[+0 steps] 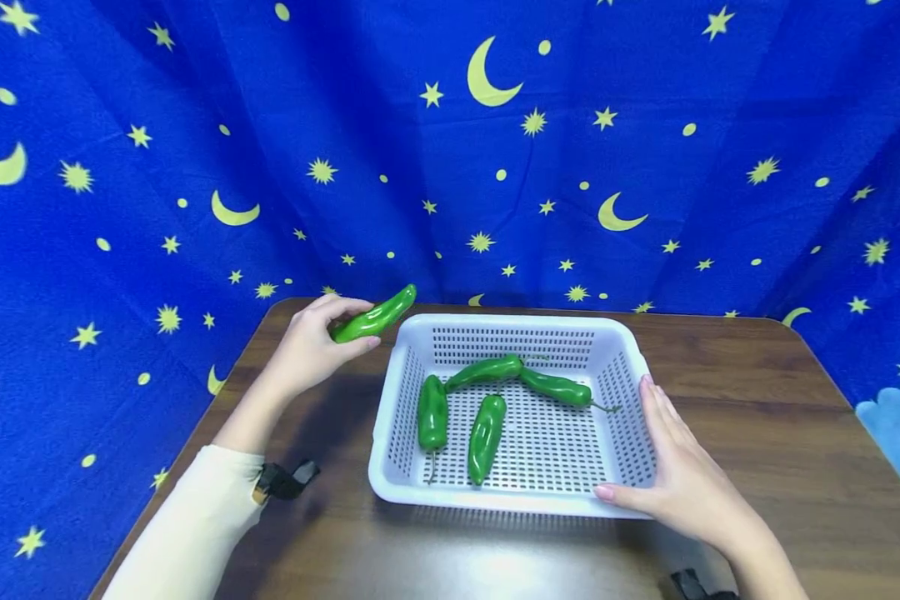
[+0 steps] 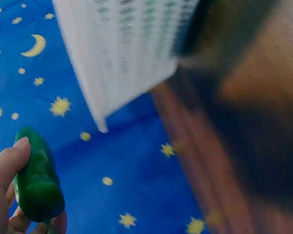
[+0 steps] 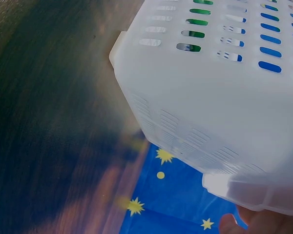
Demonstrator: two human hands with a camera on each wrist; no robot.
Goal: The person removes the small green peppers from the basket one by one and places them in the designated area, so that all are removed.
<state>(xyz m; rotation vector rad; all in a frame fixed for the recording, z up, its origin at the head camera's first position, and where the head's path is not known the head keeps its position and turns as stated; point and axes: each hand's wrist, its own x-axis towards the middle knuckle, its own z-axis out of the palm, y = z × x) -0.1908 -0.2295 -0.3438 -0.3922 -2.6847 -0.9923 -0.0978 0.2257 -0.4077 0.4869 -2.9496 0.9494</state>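
My left hand (image 1: 322,340) grips a green pepper (image 1: 378,317) beside the left rim of a white perforated basket (image 1: 510,498). In the left wrist view the thumb presses on one side of that pepper (image 2: 38,180), with fingers behind it and its stem end toward the camera. My right hand (image 1: 682,475) rests on the basket's right side, thumb over the front rim and fingers along the outer right edge. Inside the basket lie several more green peppers, among them one at the left (image 1: 432,414), one in the middle (image 1: 487,439) and one at the right (image 1: 557,387).
The basket stands on a brown wooden table (image 1: 757,400). A blue curtain (image 1: 390,150) with yellow moons and stars hangs right behind the table. A black strap (image 1: 288,481) sticks out from my left wrist. Light blue fabric (image 1: 896,429) shows at the far right.
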